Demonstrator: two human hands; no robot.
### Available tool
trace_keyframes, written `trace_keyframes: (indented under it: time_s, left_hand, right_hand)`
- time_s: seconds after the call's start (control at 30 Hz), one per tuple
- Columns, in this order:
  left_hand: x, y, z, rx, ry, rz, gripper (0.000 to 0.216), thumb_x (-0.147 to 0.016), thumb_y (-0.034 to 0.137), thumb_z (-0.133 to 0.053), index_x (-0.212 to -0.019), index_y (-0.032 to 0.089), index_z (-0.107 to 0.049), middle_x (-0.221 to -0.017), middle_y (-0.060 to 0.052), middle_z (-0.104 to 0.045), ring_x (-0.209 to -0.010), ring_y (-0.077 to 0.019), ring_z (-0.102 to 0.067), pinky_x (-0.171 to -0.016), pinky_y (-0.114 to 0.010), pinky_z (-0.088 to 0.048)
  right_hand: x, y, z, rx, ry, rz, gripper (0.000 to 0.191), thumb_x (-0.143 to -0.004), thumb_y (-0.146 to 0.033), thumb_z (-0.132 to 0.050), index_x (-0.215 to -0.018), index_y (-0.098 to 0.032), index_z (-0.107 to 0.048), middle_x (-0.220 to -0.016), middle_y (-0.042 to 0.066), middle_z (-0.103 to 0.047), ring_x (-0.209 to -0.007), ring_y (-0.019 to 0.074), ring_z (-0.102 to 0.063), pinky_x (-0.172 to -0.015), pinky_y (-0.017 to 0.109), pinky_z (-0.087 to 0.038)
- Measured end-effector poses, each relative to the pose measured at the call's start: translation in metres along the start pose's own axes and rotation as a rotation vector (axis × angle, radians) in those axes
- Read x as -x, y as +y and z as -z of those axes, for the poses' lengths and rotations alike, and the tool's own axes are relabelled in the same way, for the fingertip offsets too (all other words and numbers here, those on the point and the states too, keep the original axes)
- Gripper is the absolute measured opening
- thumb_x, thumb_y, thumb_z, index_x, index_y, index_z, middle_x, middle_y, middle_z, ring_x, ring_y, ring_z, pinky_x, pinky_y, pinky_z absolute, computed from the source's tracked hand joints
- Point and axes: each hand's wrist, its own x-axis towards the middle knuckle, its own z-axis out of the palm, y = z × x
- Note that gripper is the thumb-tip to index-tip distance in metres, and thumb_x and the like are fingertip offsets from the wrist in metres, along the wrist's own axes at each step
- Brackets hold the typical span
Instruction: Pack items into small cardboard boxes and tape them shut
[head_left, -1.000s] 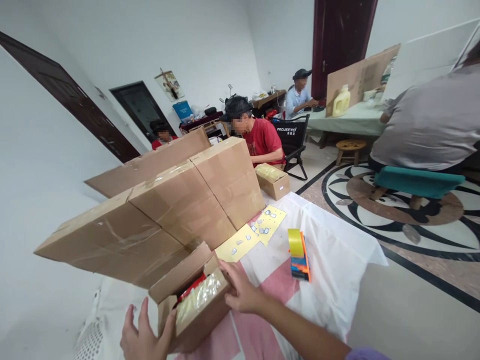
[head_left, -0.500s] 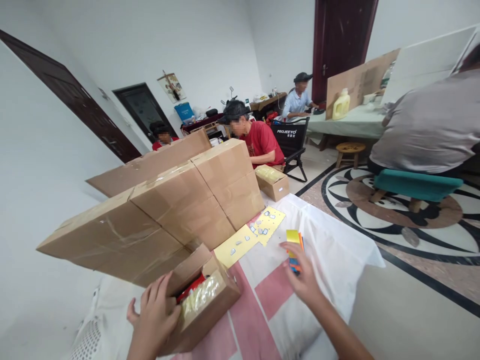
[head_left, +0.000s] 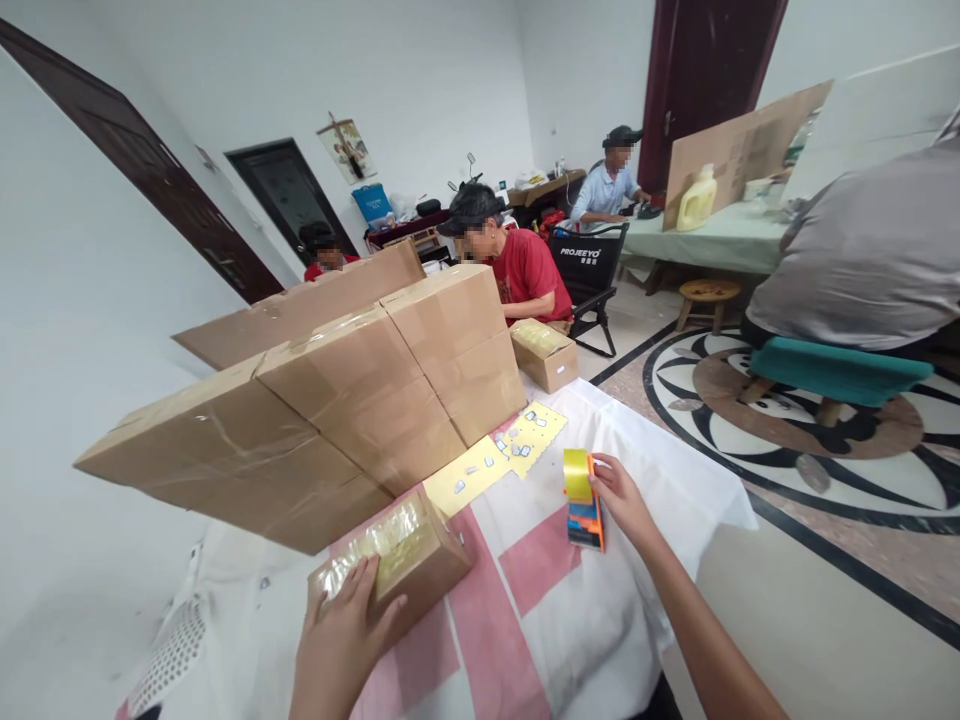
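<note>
My left hand [head_left: 341, 640] lies flat on top of a small cardboard box [head_left: 409, 560], its fingers spread over the closed flaps and their shiny old tape. My right hand [head_left: 619, 497] is closed round the handle of an orange and blue tape dispenser [head_left: 583, 507] with a yellow roll [head_left: 577, 475]; the dispenser stands on the white and pink tablecloth [head_left: 540, 610], to the right of the box.
A wall of sealed cardboard cartons [head_left: 315, 410] stands behind the small box. Yellow sticker sheets [head_left: 495, 460] lie beside them, and another small taped box [head_left: 546, 353] further back. Several people sit at tables beyond; one on a teal stool [head_left: 840, 368] at right.
The small box's flaps were open and are now folded shut under my left hand. My right hand left the box, reached right and took hold of the tape dispenser.
</note>
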Motion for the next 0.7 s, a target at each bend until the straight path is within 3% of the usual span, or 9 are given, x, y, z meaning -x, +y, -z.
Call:
trace_keyframes:
  time_s: [0.1,0.23,0.3,0.4,0.57,0.63,0.7]
  left_hand:
    - [-0.003,-0.006,0.002,0.002,0.005,0.002,0.059,-0.089,0.055,-0.050,-0.139,0.025,-0.062,-0.144,-0.008,-0.063,-0.132,-0.0308,-0.060,-0.118,-0.053,-0.032]
    - [0.001,-0.024,0.002,0.016,0.031,-0.100,0.041,-0.092,0.041,-0.049,-0.126,0.033,-0.071,-0.145,-0.004,-0.063,-0.137,-0.0280,-0.054,-0.105,-0.045,-0.044]
    - [0.006,-0.029,0.004,0.021,0.051,-0.142,0.039,-0.093,0.032,-0.045,-0.118,0.034,-0.075,-0.144,-0.002,-0.064,-0.140,-0.0272,-0.050,-0.102,-0.043,-0.044]
    - [0.011,-0.025,0.012,0.074,0.130,-0.092,0.037,-0.092,0.027,-0.046,-0.113,0.031,-0.076,-0.138,-0.004,-0.068,-0.135,-0.0271,-0.052,-0.106,-0.044,-0.040]
    - [0.016,0.017,0.022,0.318,0.416,0.037,0.035,-0.096,0.042,-0.044,-0.108,0.026,-0.074,-0.124,-0.009,-0.073,-0.121,-0.0288,-0.061,-0.113,-0.050,-0.035]
    - [0.021,0.048,0.016,0.502,0.425,-0.011,0.038,-0.096,0.049,-0.046,-0.100,0.025,-0.075,-0.114,-0.011,-0.074,-0.114,-0.0289,-0.064,-0.107,-0.047,-0.042]
    - [0.027,0.086,0.003,0.700,0.337,-0.092,0.040,-0.093,0.055,-0.052,-0.098,0.024,-0.077,-0.112,-0.012,-0.072,-0.110,-0.0289,-0.065,-0.100,-0.044,-0.048]
  right_hand:
    - [-0.004,-0.001,-0.014,0.071,-0.060,-0.011,0.053,-0.079,-0.062,-0.068,-0.111,-0.020,-0.062,-0.106,0.013,-0.076,-0.095,0.0301,-0.075,-0.078,0.040,-0.063]
    - [0.007,-0.004,-0.013,0.273,-0.152,-0.011,0.047,-0.083,-0.060,-0.064,-0.103,-0.017,-0.068,-0.090,0.009,-0.076,-0.079,0.0276,-0.073,-0.056,0.033,-0.059]
    - [0.010,-0.007,-0.009,0.273,-0.199,0.015,0.044,-0.082,-0.057,-0.065,-0.097,-0.016,-0.070,-0.086,0.009,-0.075,-0.075,0.0265,-0.071,-0.056,0.032,-0.058]
    - [0.012,-0.013,-0.004,0.266,-0.231,0.099,0.038,-0.079,-0.054,-0.070,-0.081,-0.016,-0.070,-0.074,0.006,-0.072,-0.069,0.0233,-0.067,-0.063,0.033,-0.056]
    - [0.029,-0.017,-0.019,0.264,-0.112,0.183,0.039,-0.079,-0.057,-0.068,-0.071,-0.019,-0.066,-0.064,0.003,-0.064,-0.062,0.0194,-0.058,-0.060,0.031,-0.050]
    - [0.047,-0.018,-0.036,0.252,-0.073,0.194,0.043,-0.084,-0.061,-0.060,-0.072,-0.020,-0.064,-0.063,0.003,-0.061,-0.061,0.0195,-0.055,-0.058,0.032,-0.049]
    - [0.069,-0.020,-0.056,0.230,-0.045,0.211,0.050,-0.090,-0.066,-0.049,-0.076,-0.020,-0.064,-0.066,0.005,-0.061,-0.062,0.0210,-0.055,-0.059,0.034,-0.049]
